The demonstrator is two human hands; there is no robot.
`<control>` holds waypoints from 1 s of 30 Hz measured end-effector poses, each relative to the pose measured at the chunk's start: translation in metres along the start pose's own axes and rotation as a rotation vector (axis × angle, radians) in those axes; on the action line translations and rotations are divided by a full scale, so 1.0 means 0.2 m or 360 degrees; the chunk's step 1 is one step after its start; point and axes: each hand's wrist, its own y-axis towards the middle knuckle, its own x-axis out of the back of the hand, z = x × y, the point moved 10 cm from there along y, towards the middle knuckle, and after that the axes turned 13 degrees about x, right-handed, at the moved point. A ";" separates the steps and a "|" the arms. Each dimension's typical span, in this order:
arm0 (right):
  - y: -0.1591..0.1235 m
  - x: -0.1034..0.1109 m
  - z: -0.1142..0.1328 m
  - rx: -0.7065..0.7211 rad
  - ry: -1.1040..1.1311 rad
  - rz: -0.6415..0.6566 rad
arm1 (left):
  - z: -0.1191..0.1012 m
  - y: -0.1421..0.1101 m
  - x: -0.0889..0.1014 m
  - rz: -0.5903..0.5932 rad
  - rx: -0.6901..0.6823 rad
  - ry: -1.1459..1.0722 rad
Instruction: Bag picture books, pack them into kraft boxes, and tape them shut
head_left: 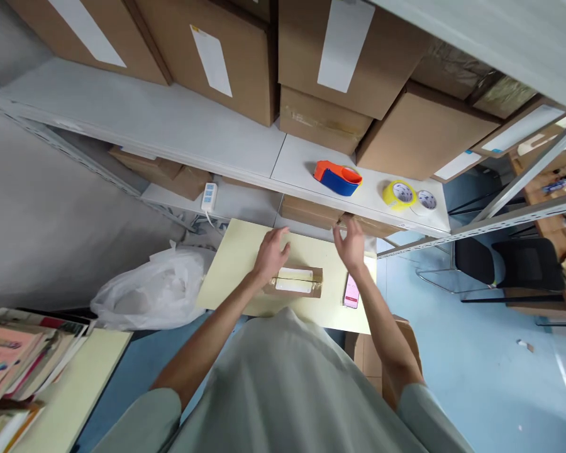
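Note:
On the pale yellow table [236, 251] lies a small brown cardboard box [317, 283] with white labels on its top and tape at its end. My left hand [271, 253] hovers just above and left of the box, fingers curved and apart, with nothing in it. Over the right part of the table my right hand [351, 244] is raised with thumb and fingers spread, holding nothing. A phone [351, 292] with a lit pink screen lies below my right wrist.
Above the table, a grey shelf [207, 141] carries large cartons, an orange and blue tape dispenser [338, 178] and yellow tape rolls [399, 194]. A power strip [209, 197], a white plastic bag [155, 289] and stacked books [14, 358] are at left. An open carton [405, 333] stands below right.

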 end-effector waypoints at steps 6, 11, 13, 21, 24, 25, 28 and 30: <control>0.66 0.03 -0.10 0.0132 -0.0403 0.0030 | -0.38 0.20 0.28 -0.0218 -0.0240 -0.0153; 0.80 -0.14 -0.27 -0.0062 -0.0435 0.0272 | -0.38 0.16 0.37 -0.0196 -0.0206 -0.0220; 0.78 -0.14 -0.26 -0.0096 -0.0430 0.0272 | -0.33 0.12 0.38 -0.0163 -0.0167 -0.0256; 0.25 -0.08 0.13 0.0144 -0.0294 0.0502 | -0.10 -0.19 0.47 -0.0273 -0.0075 -0.0578; 0.01 -0.05 0.33 0.0332 -0.0168 0.0575 | -0.08 -0.32 0.54 -0.0367 -0.0071 -0.0711; -0.05 -0.04 0.38 0.0384 -0.0121 0.0593 | -0.09 -0.36 0.56 -0.0385 -0.0071 -0.0727; -0.17 -0.01 0.51 0.0483 -0.0001 0.0657 | -0.12 -0.44 0.61 -0.0375 -0.0083 -0.0716; -0.21 -0.01 0.56 0.0530 0.0060 0.0695 | -0.14 -0.48 0.63 -0.0337 -0.0118 -0.0703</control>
